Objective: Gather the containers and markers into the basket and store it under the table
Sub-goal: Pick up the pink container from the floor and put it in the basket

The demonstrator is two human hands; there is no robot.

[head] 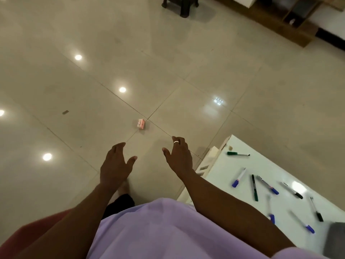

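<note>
Several markers lie scattered on the white table (233, 144) at the lower right: a green-capped one (238, 154) near the far corner, a blue-capped one (239, 177), a dark green one (254, 187), and others with blue and black caps. My left hand (115, 163) and my right hand (180, 156) both hang over the tiled floor, left of the table, fingers relaxed and holding nothing. My right hand wears a ring. No basket shows clearly; a grey object (335, 240) sits at the table's lower right edge, partly cut off.
A small pink box (141, 124) lies on the glossy tiled floor (168, 71) ahead of my hands. A dark stool (182, 4) stands at the top, and a wooden shelf unit (291, 21) runs along the top right. A red seat (28, 232) is at the lower left.
</note>
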